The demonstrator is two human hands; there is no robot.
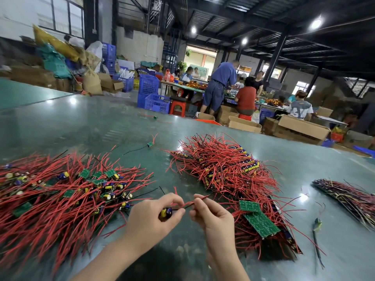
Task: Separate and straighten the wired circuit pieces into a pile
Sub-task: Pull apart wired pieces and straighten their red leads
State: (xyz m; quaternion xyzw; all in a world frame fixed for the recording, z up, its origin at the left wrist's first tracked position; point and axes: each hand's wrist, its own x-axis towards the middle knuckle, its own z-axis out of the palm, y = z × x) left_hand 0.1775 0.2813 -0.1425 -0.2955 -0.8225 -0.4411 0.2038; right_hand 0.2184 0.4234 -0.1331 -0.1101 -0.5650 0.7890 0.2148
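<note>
My left hand [156,218] grips one small circuit piece [166,212] with a yellow and blue part, held just above the green table [81,122]. Its red wire [189,202] runs to the right, and my right hand [211,217] pinches that wire between thumb and fingers. To the left lies a loose tangle of wired circuit pieces [60,195] with red and black leads. To the right sits an ordered pile of straightened pieces [229,175], boards lined up and wires fanned out.
A third bundle with darker wires [349,197] lies at the far right. Stray single pieces lie on the table [150,144], [155,117], [317,225]. Beyond the table's far edge are cardboard boxes [243,123], blue crates [157,102] and several seated and standing people [219,88].
</note>
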